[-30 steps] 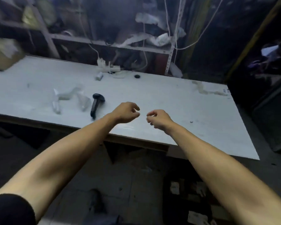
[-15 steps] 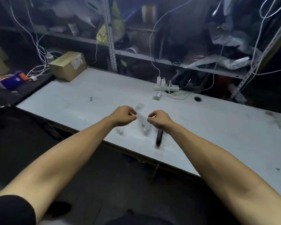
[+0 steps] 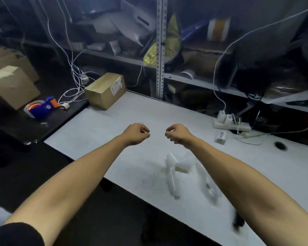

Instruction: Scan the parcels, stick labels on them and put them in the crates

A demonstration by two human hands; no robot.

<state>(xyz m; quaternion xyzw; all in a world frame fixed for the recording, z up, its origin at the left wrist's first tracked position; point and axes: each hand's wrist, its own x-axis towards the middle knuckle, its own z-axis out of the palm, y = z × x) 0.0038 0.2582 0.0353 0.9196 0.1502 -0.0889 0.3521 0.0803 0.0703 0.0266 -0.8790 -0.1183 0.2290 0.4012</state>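
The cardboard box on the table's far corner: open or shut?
Shut. The cardboard box on the table has its top flaps lying flat, and a white label sits on its side.

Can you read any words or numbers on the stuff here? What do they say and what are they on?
No text here can be read.
Cardboard box: a white label with dark print, too blurred.
Small white thing by the power strip: dark bars like a barcode, too small.
Blue tape dispenser: a pale mark, too small.
Shelf clutter: nothing legible.
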